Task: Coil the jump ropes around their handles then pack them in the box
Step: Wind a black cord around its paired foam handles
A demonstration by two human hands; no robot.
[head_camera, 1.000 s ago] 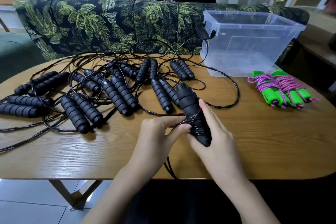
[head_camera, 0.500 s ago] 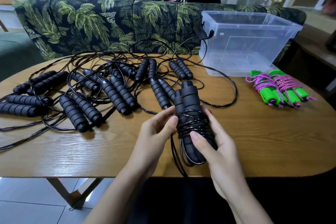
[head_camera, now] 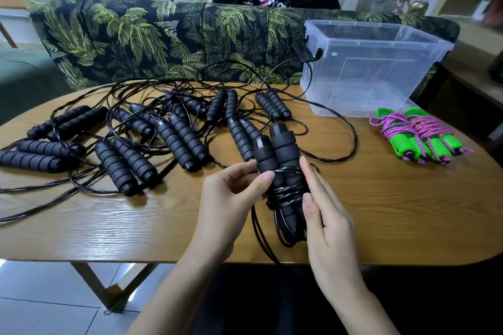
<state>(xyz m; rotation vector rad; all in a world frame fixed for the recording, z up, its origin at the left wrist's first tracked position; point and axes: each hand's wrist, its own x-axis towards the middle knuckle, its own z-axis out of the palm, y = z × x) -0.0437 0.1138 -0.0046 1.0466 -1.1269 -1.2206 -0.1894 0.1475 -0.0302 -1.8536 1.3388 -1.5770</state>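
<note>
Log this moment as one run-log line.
step: coiling | right hand: holds black handles | left hand: pinches cord | green ropes: coiled, beside box

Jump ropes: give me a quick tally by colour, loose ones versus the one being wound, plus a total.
Loose black ropes: 9
Half-coiled black rope: 1
Green-handled ropes: 2, it seems
Total: 12
</note>
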